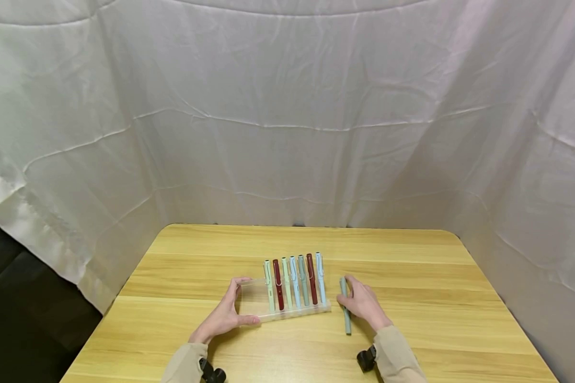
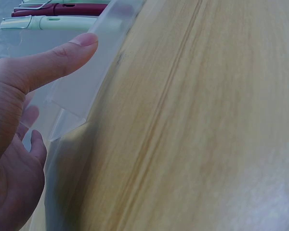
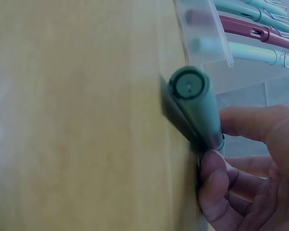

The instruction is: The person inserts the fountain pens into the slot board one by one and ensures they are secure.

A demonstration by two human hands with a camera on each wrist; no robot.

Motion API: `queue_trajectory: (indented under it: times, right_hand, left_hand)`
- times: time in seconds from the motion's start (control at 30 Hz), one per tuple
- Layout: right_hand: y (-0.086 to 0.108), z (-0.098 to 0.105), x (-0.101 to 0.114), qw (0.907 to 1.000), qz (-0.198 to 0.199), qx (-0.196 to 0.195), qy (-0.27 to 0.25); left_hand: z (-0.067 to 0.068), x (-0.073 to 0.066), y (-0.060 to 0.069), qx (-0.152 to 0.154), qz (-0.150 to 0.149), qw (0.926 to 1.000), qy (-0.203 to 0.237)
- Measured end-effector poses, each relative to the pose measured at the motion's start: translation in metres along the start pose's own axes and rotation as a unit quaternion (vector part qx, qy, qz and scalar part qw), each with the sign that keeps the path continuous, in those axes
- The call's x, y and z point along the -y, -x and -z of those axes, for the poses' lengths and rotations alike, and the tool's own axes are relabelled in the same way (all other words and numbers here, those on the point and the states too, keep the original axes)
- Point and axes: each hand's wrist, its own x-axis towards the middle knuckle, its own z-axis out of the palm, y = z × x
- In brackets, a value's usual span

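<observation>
My left hand (image 1: 224, 315) grips the left end of a clear plastic pen stand (image 1: 254, 299), its thumb along the front edge. Several capped pens lean side by side in the stand: pale green, dark red (image 1: 278, 284), light blue and grey-green, clips toward the top. To the right of the stand, my right hand (image 1: 361, 301) pinches a grey-green pen (image 1: 347, 322) between thumb and fingers. In the right wrist view, the round end of that pen (image 3: 189, 85) faces the camera, apart from the stand. Part of its far length is hidden by the fingers.
The stand sits on a wooden table (image 1: 412, 255) with rounded far corners. Pale curtains (image 1: 287, 159) hang around the back and sides. A small black camera (image 1: 366, 359) is strapped at each wrist, over beige sleeves.
</observation>
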Motion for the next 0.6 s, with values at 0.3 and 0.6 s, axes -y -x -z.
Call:
queue_trajectory:
  times: [0.3, 0.6]
  right_hand:
    - [0.0006, 0.0015, 0.0003, 1.0000, 0.003, -0.002, -0.009]
    - [0.0005, 0.0026, -0.0011, 0.9998, 0.007, -0.009, -0.015]
  left_hand:
    - [0.0002, -0.0003, -0.0002, 0.002, 0.000, 1.0000, 0.001]
    - [0.0005, 0.0010, -0.0001, 0.004, 0.001, 1.0000, 0.004]
